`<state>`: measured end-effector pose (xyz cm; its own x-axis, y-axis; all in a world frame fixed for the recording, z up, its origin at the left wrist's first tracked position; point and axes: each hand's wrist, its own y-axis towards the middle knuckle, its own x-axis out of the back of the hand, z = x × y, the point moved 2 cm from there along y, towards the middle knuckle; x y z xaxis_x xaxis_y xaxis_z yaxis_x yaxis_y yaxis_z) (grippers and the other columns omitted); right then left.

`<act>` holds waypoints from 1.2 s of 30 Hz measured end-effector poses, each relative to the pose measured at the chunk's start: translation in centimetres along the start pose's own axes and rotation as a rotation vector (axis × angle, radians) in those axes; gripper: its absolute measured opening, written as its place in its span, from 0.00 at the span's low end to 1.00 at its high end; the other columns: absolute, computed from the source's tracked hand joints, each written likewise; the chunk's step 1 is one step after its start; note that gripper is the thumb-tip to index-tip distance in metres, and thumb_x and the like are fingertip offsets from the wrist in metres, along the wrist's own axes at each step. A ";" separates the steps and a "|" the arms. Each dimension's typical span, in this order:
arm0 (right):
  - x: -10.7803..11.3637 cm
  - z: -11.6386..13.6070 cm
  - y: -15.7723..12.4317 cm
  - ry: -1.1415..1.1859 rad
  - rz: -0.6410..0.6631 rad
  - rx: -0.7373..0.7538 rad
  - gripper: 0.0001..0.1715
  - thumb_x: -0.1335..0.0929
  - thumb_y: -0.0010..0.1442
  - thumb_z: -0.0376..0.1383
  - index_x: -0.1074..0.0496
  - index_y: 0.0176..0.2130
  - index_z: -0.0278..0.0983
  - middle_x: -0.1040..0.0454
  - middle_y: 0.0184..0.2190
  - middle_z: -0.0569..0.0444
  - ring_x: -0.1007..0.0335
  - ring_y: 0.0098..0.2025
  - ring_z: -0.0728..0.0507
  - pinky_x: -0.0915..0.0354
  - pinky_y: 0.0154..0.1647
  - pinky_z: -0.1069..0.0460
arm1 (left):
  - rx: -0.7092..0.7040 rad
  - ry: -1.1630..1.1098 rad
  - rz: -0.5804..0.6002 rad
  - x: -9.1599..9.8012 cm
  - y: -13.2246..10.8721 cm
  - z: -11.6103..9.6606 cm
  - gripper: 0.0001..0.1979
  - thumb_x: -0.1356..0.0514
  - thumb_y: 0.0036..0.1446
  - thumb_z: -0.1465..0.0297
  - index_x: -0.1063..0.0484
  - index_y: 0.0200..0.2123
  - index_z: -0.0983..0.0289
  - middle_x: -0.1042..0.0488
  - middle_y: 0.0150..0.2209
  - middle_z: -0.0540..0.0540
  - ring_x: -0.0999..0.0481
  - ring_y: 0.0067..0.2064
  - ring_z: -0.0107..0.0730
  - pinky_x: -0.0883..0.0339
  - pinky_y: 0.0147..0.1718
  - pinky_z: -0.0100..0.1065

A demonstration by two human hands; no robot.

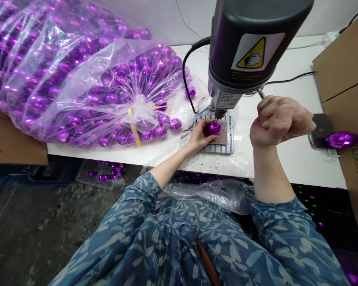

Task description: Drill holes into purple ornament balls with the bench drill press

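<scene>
My left hand (200, 137) is closed around a shiny purple ball (215, 128), holding it on the metal base plate (226, 147) right under the bit of a dark bench drill (244, 43). My right hand (279, 121) is a fist wrapped round the drill's feed lever (260, 93), of which only a short metal stub shows. The drill head fills the top of the view and hides the spindle above the ball.
A big clear plastic bag (77, 75) stuffed with purple balls lies on the white table (286, 159) at the left. Cardboard boxes (346, 79) stand at the right, with a phone (320, 129) and another purple ball (342, 139) beside them. More balls lie under the table.
</scene>
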<state>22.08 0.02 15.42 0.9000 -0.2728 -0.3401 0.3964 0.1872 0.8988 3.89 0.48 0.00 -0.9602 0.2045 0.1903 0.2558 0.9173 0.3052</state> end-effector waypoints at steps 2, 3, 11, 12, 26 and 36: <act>0.1 -0.2 0.0 -0.004 0.018 0.018 0.30 0.33 0.73 0.43 0.51 0.27 0.34 0.59 0.18 0.63 0.60 0.18 0.60 0.47 0.24 0.57 | 0.005 -0.001 -0.003 0.0 0.0 0.2 0.31 0.22 0.59 0.65 0.30 0.61 0.57 0.23 0.62 0.62 0.22 0.66 0.54 0.28 0.70 0.64; 0.1 -0.3 0.0 -0.004 0.029 0.024 0.31 0.33 0.73 0.44 0.51 0.27 0.34 0.59 0.17 0.63 0.60 0.18 0.60 0.47 0.23 0.57 | 0.007 -0.004 -0.004 -0.1 0.0 0.3 0.31 0.22 0.59 0.65 0.30 0.61 0.57 0.23 0.62 0.62 0.22 0.66 0.54 0.28 0.70 0.64; -0.4 0.8 0.2 -0.001 0.071 0.011 0.39 0.32 0.73 0.49 0.56 0.24 0.34 0.59 0.14 0.62 0.58 0.16 0.59 0.50 0.20 0.56 | 0.006 -0.011 -0.021 -0.3 0.0 1.0 0.33 0.21 0.58 0.62 0.30 0.62 0.57 0.22 0.59 0.61 0.22 0.65 0.55 0.30 0.69 0.66; -0.9 1.2 0.9 0.004 0.066 -0.003 0.39 0.32 0.73 0.49 0.56 0.24 0.34 0.60 0.15 0.62 0.56 0.16 0.59 0.50 0.20 0.57 | 0.007 -0.010 -0.020 -0.3 0.1 1.0 0.33 0.21 0.58 0.62 0.30 0.61 0.57 0.22 0.59 0.61 0.22 0.65 0.55 0.30 0.69 0.66; -5.5 1.2 9.5 0.013 0.145 -0.407 0.47 0.26 0.54 0.63 0.58 0.26 0.38 0.57 0.15 0.63 0.53 0.16 0.57 0.57 0.16 0.54 | -0.279 0.285 0.231 2.0 -10.6 -6.1 0.22 0.31 0.67 0.49 0.21 0.56 0.55 0.16 0.51 0.57 0.14 0.52 0.44 0.17 0.52 0.51; -5.6 1.6 9.4 0.029 0.123 -0.387 0.42 0.25 0.57 0.60 0.53 0.24 0.38 0.53 0.14 0.63 0.52 0.15 0.57 0.58 0.18 0.53 | -0.219 0.561 0.168 7.7 -8.4 -5.2 0.11 0.43 0.73 0.66 0.19 0.46 0.56 0.17 0.38 0.56 0.18 0.40 0.41 0.21 0.42 0.45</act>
<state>20.53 1.81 26.21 0.9476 -0.2000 -0.2491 0.3192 0.5598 0.7647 -5.04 -7.47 3.71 -0.7151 0.0750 0.6949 0.4723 0.7848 0.4013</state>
